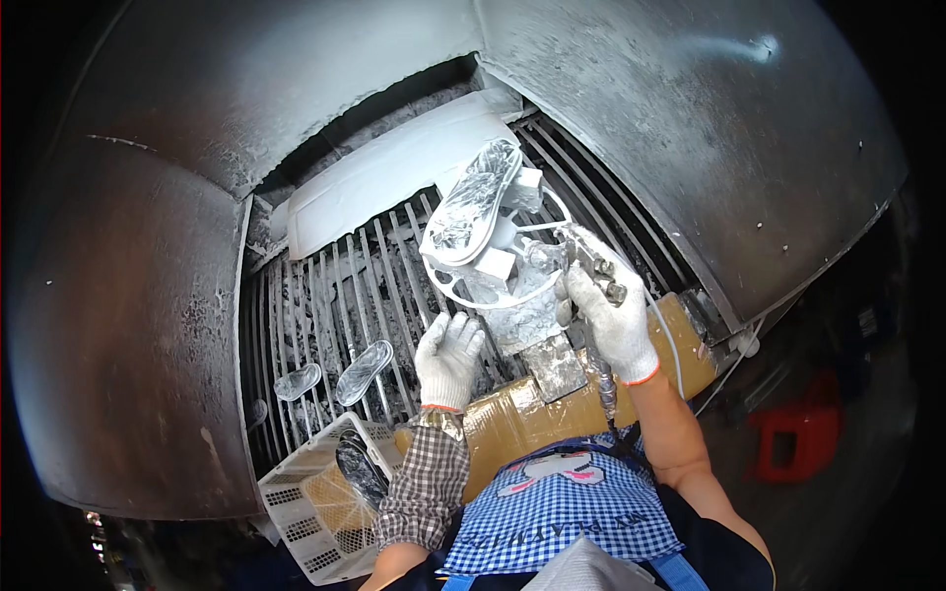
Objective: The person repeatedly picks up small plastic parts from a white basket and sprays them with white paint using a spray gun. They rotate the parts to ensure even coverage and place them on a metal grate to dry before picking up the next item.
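My right hand (609, 313), in a white knit glove, is wrapped round a metal spray gun (603, 264) with a hose running down from it. Left of its nozzle, a shoe sole (475, 205) with a white rim and a crinkled, film-like face lies tilted on white blocks (496, 264). The blocks sit on a round spoked wheel stand (451, 289) coated in white. My left hand (449, 359), also gloved, is held just below the wheel's near rim, fingers loosely extended and holding nothing. A checked sleeve covers that forearm.
Metal booth walls (158, 325) enclose a slatted grate (389, 286). A white sheet (394, 172) lies at the back. Smaller soles (364, 372) stand on rods at left, above a white plastic basket (310, 492) holding dark soles. Taped cardboard (503, 419) lines the near edge.
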`<state>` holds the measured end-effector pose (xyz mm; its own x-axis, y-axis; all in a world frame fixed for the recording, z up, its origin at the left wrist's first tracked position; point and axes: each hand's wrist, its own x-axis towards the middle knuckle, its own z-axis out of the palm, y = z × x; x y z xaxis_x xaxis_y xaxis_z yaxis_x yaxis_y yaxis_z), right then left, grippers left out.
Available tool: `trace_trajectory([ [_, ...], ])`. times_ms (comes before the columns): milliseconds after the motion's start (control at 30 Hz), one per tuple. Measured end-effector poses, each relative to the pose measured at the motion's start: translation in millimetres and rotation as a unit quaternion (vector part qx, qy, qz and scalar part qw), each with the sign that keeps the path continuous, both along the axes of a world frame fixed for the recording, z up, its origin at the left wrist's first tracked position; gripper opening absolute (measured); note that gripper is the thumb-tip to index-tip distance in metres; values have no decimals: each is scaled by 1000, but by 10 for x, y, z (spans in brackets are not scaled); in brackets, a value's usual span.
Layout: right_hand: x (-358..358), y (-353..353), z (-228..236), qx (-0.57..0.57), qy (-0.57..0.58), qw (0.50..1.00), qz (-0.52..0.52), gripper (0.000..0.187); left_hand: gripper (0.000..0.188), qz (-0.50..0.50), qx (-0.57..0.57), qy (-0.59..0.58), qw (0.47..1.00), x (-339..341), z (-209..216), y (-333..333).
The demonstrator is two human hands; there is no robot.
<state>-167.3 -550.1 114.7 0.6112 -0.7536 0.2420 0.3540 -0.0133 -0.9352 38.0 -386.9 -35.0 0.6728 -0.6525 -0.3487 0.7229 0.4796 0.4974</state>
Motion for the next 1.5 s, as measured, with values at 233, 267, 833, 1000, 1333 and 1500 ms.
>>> trace_trajectory([
  [233,102,-25,-51,42,-33,998,-33,49,45,-40,-23,15,999,-157,9,-47],
  [267,100,-42,-52,33,-40,998,-36,51,45,-42,-25,17,999,-163,-6,-62],
  [833,-59,116,76,-48,-17,995,-87,56,54,-63,-87,-15,994,-174,178,-184],
  [1000,-158,129,24,-1,-44,999,16,59,52,-67,-73,-28,995,-183,203,-171],
  [1333,-638,-238,-1084,-96,177,965,-166,56,35,-90,-61,-103,989,-583,663,-373],
  [1500,-896,-448,-1794,-121,361,901,-209,55,38,-53,-119,-66,989,-359,760,-1018],
])
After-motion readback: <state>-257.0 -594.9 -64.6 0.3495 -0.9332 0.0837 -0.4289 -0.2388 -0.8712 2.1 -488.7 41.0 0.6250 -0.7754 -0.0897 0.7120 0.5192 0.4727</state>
